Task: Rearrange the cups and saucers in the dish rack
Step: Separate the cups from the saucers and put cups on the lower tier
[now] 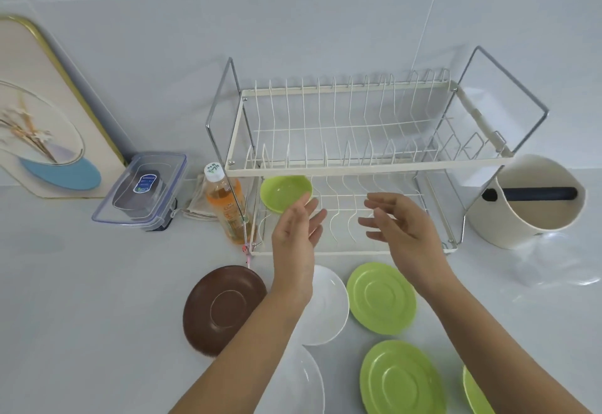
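Six saucers lie flat on the bench in front of the dish rack (368, 169): one brown saucer (221, 309) nearest the rack's left front corner, two white saucers, one (329, 303) just in front of the rack and the other (303, 381) nearer the viewer, and three green ones, the first green saucer (381, 298) just right of the nearer-rack white one, the second green saucer (399, 379) below it, and a third green saucer (474, 394) cut off by the frame edge. One small green dish (285, 193) stands tilted in the left end of the rack's lower tier; the upper tier holds nothing. Both hands hover over the front of the lower tier. The left hand (298, 228) is raised with palm turned inward and fingers straight, its fingertips just beside the green dish's rim; whether they touch it cannot be told. The right hand (399, 218) faces it, fingers loosely spread and slightly bent. Neither grip holds anything. Left of the rack stand one bottle (224, 205) of orange liquid, one clear lidded box (143, 187) and one decorated board (42, 114) leaning on the wall; right of the rack sits one cream bucket (524, 205).
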